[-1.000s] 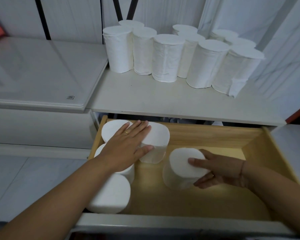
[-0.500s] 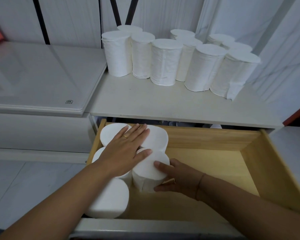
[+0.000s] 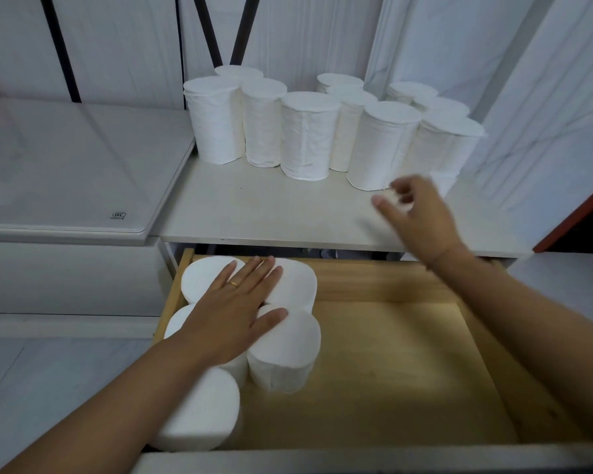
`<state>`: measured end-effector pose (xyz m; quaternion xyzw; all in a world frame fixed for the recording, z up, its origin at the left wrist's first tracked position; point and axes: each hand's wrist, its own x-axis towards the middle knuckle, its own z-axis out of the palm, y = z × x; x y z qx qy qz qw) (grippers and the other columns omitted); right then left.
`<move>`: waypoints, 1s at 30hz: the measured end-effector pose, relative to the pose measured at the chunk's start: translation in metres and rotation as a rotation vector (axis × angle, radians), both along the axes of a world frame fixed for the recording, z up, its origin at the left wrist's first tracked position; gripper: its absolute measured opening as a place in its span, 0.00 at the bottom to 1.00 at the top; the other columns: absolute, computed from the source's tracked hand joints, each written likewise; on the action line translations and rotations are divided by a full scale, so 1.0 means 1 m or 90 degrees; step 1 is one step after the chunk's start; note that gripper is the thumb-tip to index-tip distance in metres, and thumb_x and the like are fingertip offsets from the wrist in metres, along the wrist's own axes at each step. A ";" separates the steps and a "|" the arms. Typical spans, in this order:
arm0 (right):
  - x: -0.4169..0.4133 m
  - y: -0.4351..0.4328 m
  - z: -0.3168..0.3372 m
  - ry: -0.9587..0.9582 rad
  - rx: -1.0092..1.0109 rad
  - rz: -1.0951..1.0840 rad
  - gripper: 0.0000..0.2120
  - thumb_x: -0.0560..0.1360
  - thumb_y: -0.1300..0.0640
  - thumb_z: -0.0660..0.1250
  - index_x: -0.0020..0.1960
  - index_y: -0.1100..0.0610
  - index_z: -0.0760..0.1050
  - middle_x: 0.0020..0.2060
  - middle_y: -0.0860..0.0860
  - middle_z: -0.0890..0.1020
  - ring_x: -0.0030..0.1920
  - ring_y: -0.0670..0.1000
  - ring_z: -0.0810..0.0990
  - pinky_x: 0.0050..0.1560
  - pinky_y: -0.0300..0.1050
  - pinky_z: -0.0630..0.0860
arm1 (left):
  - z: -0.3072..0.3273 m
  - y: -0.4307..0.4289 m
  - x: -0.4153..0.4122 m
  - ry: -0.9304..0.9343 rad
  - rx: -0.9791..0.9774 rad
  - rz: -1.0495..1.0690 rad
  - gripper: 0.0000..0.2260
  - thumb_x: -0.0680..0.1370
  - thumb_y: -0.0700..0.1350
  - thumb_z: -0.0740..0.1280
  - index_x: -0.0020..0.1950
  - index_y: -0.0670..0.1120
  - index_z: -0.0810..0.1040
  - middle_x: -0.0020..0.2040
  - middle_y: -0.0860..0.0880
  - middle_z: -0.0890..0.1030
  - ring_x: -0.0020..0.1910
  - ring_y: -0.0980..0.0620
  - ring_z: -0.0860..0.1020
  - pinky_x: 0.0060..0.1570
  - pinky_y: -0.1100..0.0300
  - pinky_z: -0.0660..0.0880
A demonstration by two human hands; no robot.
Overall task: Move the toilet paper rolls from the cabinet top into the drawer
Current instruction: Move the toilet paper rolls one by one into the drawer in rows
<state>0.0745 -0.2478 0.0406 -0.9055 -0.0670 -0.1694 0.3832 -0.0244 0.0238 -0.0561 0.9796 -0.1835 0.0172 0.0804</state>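
Several white toilet paper rolls [image 3: 307,135] stand upright in a cluster at the back of the white cabinet top [image 3: 254,213]. Below it the wooden drawer [image 3: 408,364] is pulled out, with several rolls [image 3: 288,350] packed upright in its left part. My left hand [image 3: 237,309] lies flat, fingers spread, on top of those drawer rolls. My right hand [image 3: 418,213] hovers blurred above the cabinet top, fingers apart and empty, just in front of the right-hand rolls [image 3: 380,142].
A white glass-topped appliance [image 3: 76,165] adjoins the cabinet on the left. White wall panels rise behind the rolls and to the right. The right half of the drawer floor is bare wood.
My right hand let go of the roll it set beside the others in the drawer and rose up to the cabinet top. My left hand stayed flat on the drawer rolls.
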 end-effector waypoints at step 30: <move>0.097 -0.082 0.038 0.059 0.178 -0.117 0.42 0.63 0.46 0.78 0.70 0.57 0.63 0.65 0.54 0.73 0.63 0.53 0.72 0.60 0.45 0.71 | -0.001 -0.001 0.001 0.004 -0.023 0.004 0.32 0.75 0.68 0.37 0.76 0.56 0.41 0.76 0.59 0.38 0.72 0.64 0.34 0.69 0.62 0.30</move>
